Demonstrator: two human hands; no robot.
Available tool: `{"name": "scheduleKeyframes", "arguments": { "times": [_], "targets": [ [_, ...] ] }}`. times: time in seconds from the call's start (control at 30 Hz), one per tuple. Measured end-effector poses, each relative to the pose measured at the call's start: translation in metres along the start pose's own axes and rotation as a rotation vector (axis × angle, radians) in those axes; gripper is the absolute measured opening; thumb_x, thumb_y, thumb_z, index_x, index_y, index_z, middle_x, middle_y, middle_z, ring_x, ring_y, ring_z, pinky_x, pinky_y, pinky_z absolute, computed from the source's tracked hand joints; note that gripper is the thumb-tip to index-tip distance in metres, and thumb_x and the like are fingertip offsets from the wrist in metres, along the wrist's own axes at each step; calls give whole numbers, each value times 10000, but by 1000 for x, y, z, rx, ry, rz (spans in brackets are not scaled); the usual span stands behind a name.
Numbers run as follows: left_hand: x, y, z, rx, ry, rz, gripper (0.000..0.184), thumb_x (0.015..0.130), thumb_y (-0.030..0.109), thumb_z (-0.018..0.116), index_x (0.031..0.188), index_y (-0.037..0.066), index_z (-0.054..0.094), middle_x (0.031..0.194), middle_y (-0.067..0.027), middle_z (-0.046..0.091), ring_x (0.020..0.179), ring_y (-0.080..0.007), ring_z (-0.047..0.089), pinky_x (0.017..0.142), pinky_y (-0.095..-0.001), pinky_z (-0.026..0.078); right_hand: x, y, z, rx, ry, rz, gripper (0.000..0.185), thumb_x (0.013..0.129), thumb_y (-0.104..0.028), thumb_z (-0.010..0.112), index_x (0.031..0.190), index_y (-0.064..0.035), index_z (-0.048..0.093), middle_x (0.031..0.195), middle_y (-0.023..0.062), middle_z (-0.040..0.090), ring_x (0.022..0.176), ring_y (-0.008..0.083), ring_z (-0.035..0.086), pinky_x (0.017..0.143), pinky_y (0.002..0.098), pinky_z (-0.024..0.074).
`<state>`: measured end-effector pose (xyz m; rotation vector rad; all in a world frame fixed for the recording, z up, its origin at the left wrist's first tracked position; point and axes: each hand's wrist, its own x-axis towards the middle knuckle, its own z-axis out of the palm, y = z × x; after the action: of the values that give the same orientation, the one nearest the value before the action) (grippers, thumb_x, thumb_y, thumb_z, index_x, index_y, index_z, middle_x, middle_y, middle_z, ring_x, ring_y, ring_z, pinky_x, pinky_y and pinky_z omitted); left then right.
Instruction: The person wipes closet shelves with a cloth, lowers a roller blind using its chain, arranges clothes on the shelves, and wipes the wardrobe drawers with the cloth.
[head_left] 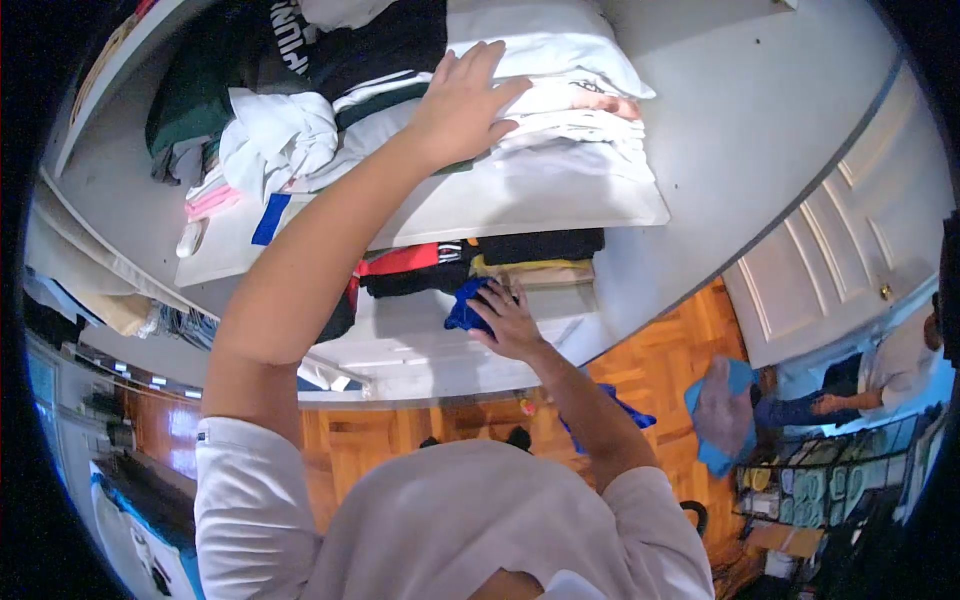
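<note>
My left hand (462, 108) lies with its fingers spread against the stack of folded white clothes (575, 125) on the upper shelf (540, 212). A folded black garment with white lettering (375, 50) is beside its fingertips. Lower down, my right hand (512, 322) has its fingers curled over a bunched blue cloth garment (463, 308) on the lower shelf (420, 325). Its fingers hide part of the cloth. Just behind it are folded black, yellow and tan clothes (545, 262), with a red garment (405, 260) to the left.
A crumpled white garment (275, 140) sits at the upper shelf's left. More blue cloth (625, 408) lies on the wooden floor (660, 350). Right of me are a white door (810, 250), a person (890, 370) and a black rack (830, 470) with rolled items.
</note>
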<state>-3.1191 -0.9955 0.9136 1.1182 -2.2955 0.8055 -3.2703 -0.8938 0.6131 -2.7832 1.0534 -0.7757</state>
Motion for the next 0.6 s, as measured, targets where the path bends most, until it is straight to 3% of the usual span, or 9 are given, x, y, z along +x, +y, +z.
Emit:
{"name": "scheduleKeyframes", "arguments": {
  "times": [0.17, 0.27, 0.4, 0.43, 0.6],
  "targets": [
    [18, 11, 7, 18, 13, 50, 597, 736, 395, 669, 1264, 193, 480, 1385, -203, 268, 1292, -368, 263, 1048, -531, 214, 5, 0, -66, -6, 197, -28, 521, 775, -434, 599, 1189, -130, 510, 1245, 101, 465, 1227, 306, 367, 1011, 534, 212],
    [26, 24, 13, 4, -11, 3, 632, 710, 441, 679, 1245, 157, 497, 1397, -207, 250, 1310, -378, 219, 1061, -528, 179, 18, -8, -93, -18, 23, 63, 543, 764, -411, 618, 1221, -146, 492, 1237, 91, 486, 1226, 307, 372, 986, 509, 254],
    [28, 32, 22, 21, 8, -48, 626, 698, 436, 689, 1225, 149, 512, 1384, -227, 262, 1293, -390, 249, 1054, -504, 221, -20, 7, 18, -105, -259, 73, 605, 749, -349, 642, 1296, -197, 433, 1372, 108, 354, 1270, 335, 313, 1024, 533, 243],
    [27, 29, 23, 11, 28, -30, 624, 697, 431, 690, 1224, 149, 513, 1379, -231, 268, 1288, -392, 260, 1052, -493, 234, -21, -5, 17, -119, -215, 116, 541, 787, -252, 582, 1306, -214, 433, 1401, 125, 322, 1285, 367, 285, 1036, 528, 246],
    [25, 16, 29, -19, 93, 21, 585, 704, 372, 690, 1226, 176, 515, 1364, -255, 286, 1269, -397, 297, 1046, -436, 277, -5, -14, 47, 79, -131, -37, 460, 769, -108, 510, 1222, -187, 532, 1330, 140, 401, 1229, 375, 359, 1012, 499, 294]
  ]
}}
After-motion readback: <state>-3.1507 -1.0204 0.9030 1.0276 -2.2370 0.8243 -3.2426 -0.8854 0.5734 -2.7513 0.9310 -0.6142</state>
